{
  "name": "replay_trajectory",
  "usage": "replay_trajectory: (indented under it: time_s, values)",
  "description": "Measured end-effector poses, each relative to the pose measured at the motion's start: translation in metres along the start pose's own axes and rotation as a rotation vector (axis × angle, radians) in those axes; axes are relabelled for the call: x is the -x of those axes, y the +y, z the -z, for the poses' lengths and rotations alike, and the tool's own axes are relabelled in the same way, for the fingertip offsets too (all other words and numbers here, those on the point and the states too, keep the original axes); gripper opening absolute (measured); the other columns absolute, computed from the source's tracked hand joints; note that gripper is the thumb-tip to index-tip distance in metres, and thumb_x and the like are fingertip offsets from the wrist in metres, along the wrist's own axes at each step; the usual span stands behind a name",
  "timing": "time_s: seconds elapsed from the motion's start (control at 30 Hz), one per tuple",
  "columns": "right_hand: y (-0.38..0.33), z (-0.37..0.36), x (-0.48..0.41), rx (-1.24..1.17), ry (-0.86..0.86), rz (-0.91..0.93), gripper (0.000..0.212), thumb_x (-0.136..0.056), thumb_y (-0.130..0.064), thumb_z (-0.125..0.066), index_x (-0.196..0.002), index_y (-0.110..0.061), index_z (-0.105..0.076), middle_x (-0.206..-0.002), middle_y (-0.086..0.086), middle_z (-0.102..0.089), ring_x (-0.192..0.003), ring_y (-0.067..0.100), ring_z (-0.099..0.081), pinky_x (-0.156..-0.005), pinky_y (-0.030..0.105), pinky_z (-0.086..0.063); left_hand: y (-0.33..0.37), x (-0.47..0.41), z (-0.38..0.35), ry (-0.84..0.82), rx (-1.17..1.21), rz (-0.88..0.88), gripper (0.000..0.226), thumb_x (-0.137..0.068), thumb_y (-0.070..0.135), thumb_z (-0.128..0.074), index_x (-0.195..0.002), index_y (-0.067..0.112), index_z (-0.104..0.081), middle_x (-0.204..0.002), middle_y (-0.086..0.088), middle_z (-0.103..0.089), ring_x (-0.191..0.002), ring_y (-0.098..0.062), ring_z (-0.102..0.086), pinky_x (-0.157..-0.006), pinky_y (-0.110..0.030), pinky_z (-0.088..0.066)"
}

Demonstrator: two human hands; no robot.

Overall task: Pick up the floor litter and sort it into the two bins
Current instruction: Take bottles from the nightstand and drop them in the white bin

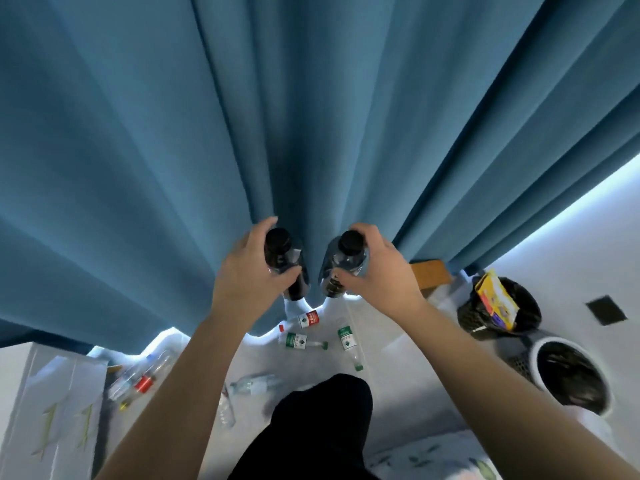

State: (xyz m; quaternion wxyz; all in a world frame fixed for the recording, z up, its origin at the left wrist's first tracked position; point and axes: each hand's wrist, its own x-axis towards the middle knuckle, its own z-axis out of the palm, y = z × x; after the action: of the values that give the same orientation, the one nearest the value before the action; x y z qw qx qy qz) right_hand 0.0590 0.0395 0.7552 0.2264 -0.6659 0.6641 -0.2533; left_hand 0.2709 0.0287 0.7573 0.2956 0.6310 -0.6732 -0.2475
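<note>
Blue curtain (138,150) meets pale littered floor (398,362); left hand (247,268) clamps left bottle (283,252), right hand (381,271) clamps right bottle (346,263).

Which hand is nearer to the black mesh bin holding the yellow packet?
Right. The right hand, gripping a black-capped bottle, is to the left of the black mesh bin; the left hand is farther left, beyond the right hand.

L hand (249,268) & R hand (377,268) are side by side in front of the curtain (311,116), each w/ a bottle: left bottle (282,258), right bottle (346,261), near but apart. On the floor (381,341) below them 3 bottles (297,341) lie close together; more bottles (145,379) lie to the left beside a box (45,410). At right are 2 bins: far bin (467,317) w/ a packet (497,303) in it, near bin (535,362) just in front of it.
</note>
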Motion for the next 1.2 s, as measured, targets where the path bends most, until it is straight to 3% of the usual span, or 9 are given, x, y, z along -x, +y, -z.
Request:
replay_trajectory:
  time_s: [0.17, 0.37, 0.63, 0.77, 1.03, 1.2]
  values:
    - [0.049, 0.026, -0.009, 0.015, 0.041, -0.082, 0.061, -0.073, -0.038, -0.073, -0.123, -0.035, -0.039, -0.111, -0.005, -0.059, -0.102, 0.016, -0.056, -0.077, 0.033, -0.049, 0.032, -0.028, -0.043, -0.102, -0.056, -0.041, 0.077, -0.072, 0.032, -0.078, -0.137, 0.034, -0.038, -0.13, 0.003, -0.053, -0.116, -0.021, -0.051, -0.09, -0.028, -0.038]
    - [0.106, 0.058, -0.027, 0.006, 0.072, -0.117, 0.06, -0.074, -0.035, -0.074, -0.125, -0.03, -0.041, -0.111, -0.004, -0.059, -0.104, 0.018, -0.056, -0.081, 0.038, -0.051, 0.071, -0.062, -0.103, -0.157, -0.104, -0.071, 0.077, -0.068, 0.035, -0.078, -0.135, 0.035, -0.039, -0.126, 0.002, -0.055, -0.114, -0.022, -0.051, -0.094, -0.039, -0.044]
    - [0.205, 0.116, -0.068, 0.064, 0.012, -0.191, 0.066, -0.074, -0.041, -0.073, -0.13, -0.031, -0.038, -0.117, -0.008, -0.061, -0.11, 0.016, -0.053, -0.083, 0.032, -0.048, 0.138, -0.102, -0.202, -0.271, -0.169, -0.107, 0.077, -0.07, 0.033, -0.078, -0.137, 0.031, -0.039, -0.127, 0.002, -0.055, -0.114, -0.023, -0.051, -0.093, -0.036, -0.044]
    - [0.26, 0.155, -0.071, 0.06, 0.07, -0.25, 0.062, -0.075, -0.04, -0.072, -0.128, -0.028, -0.042, -0.118, -0.007, -0.06, -0.113, 0.017, -0.052, -0.084, 0.033, -0.048, 0.184, -0.117, -0.255, -0.371, -0.183, -0.156, 0.076, -0.071, 0.034, -0.077, -0.137, 0.033, -0.039, -0.125, 0.001, -0.055, -0.112, -0.024, -0.052, -0.09, -0.034, -0.044]
    - [0.369, 0.222, -0.049, 0.002, 0.134, -0.358, 0.056, -0.076, -0.034, -0.073, -0.123, -0.029, -0.043, -0.114, -0.007, -0.057, -0.105, 0.016, -0.053, -0.067, 0.029, -0.04, 0.267, -0.13, -0.35, -0.457, -0.255, -0.304, 0.074, -0.07, 0.03, -0.079, -0.135, 0.026, -0.044, -0.129, 0.003, -0.054, -0.118, -0.021, -0.05, -0.093, -0.034, -0.043]
    - [0.455, 0.257, -0.027, -0.039, 0.101, -0.38, 0.059, -0.074, -0.029, -0.072, -0.126, -0.025, -0.045, -0.119, -0.003, -0.056, -0.107, 0.02, -0.053, -0.075, 0.032, -0.046, 0.32, -0.114, -0.435, -0.519, -0.344, -0.345, 0.073, -0.068, 0.032, -0.077, -0.134, 0.025, -0.045, -0.127, 0.002, -0.055, -0.117, -0.023, -0.051, -0.091, -0.035, -0.043]
